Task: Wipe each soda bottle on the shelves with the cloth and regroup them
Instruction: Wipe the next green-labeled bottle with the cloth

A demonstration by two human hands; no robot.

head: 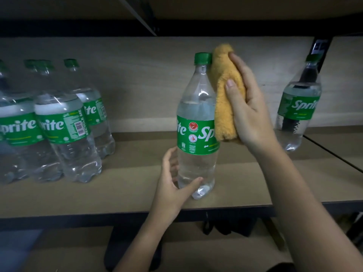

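Observation:
A clear Sprite bottle (196, 122) with a green cap and green label stands upright near the front of the wooden shelf (127, 189). My left hand (174, 185) grips its lower part, thumb across the front. My right hand (249, 107) holds a folded orange cloth (224, 91) against the bottle's right shoulder and neck, beside the cap. A group of several Sprite bottles (59, 122) stands together at the left of the shelf. One more Sprite bottle (300, 107) stands alone at the right.
The shelf's back panel (147, 75) is close behind the bottles. A dark upright post (320, 50) rises behind the right bottle. The upper shelf's dark edge (176, 28) hangs overhead. Dark objects (227, 224) lie on the level below.

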